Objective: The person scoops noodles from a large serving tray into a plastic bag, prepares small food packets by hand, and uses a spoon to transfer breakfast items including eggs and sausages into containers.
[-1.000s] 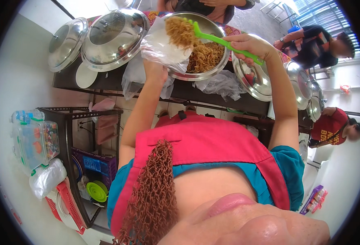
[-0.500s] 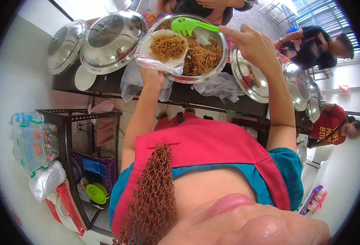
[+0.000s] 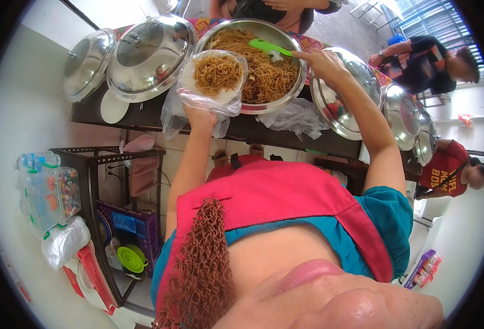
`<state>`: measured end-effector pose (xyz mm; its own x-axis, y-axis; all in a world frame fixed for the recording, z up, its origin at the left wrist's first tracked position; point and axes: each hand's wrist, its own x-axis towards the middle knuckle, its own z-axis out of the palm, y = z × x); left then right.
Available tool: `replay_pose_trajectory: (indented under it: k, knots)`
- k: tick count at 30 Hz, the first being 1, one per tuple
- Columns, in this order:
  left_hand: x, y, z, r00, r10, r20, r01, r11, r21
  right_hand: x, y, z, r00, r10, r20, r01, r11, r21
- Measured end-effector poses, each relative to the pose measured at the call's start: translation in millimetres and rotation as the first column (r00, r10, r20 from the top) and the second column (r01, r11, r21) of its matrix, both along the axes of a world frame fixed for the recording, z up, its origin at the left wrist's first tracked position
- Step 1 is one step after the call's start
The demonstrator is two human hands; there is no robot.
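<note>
Fingers of the left hand [image 3: 201,117] grip a noodle plate [image 3: 221,96] over the near table edge [image 3: 247,127], the right hand [image 3: 325,67] a green server [image 3: 274,48].

Round white plate wrapped in clear plastic [image 3: 222,98] is bearing a loose mound of brown noodles [image 3: 216,74] and overlapping, in view, the near left rim of a wide, round, shiny metal pan [image 3: 264,108]. Pan is holding tangled brown noodles [image 3: 269,79]. Bright green plastic serving utensil [image 3: 268,46] is lying across them, handle pointing right
</note>
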<state>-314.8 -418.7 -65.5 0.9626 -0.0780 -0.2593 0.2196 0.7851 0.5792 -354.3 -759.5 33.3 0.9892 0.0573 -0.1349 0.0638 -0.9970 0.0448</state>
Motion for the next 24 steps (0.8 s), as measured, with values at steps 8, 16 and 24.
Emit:
replay_pose_trajectory:
  k: [8, 16, 24]
  knots:
    - [0, -2, 1, 1.000, -0.022, -0.014, 0.022, 1.000, 0.003, 29, 27, 92, 0.983, 0.142, 0.112, -0.128, 0.984, -0.123]
    - [0, 2, -6, 0.997, -0.082, 0.008, 0.082, 0.996, -0.024, 79, 83, 63, 0.964, 0.252, 0.088, -0.215, 0.929, -0.301]
    - [-4, 0, -4, 0.997, -0.071, 0.014, 0.071, 0.997, 0.007, 39, 3, 26, 0.999, 0.038, -0.029, -0.042, 0.991, -0.129]
